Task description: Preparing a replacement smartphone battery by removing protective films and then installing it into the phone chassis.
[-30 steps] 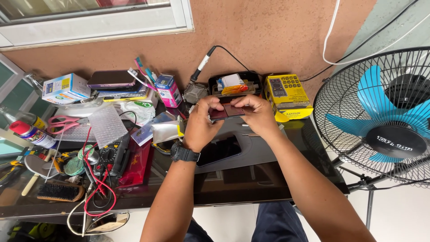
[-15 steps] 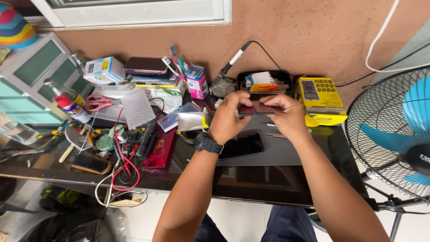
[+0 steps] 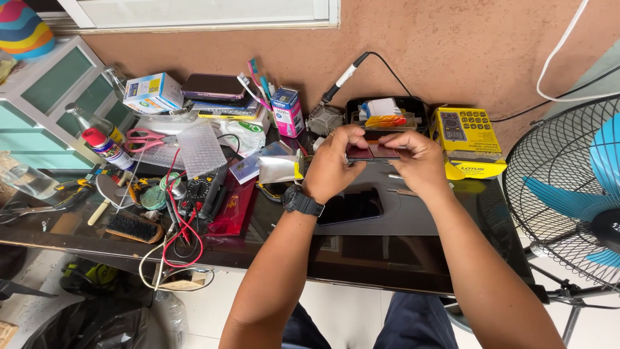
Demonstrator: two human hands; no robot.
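Both of my hands hold a small dark red phone-like device [image 3: 374, 152] flat above a black glass table [image 3: 387, 258]. My left hand [image 3: 336, 165], with a black watch on the wrist, grips its left end. My right hand [image 3: 420, 165] grips its right end, with the fingers curled over the top edge. Just below my left wrist a black smartphone [image 3: 352, 207] lies face up on the table.
A yellow box [image 3: 468, 139] and a black tray [image 3: 384, 113] stand behind my hands. A soldering iron [image 3: 342, 77] leans on the wall. At left are a multimeter with red leads [image 3: 200, 194], a brush [image 3: 132, 227], scissors [image 3: 145, 139] and small boxes. A floor fan [image 3: 568, 194] stands at right.
The view has shifted left and slightly down, so the fan has slid toward the right edge. My hands keep the same hold on the device.
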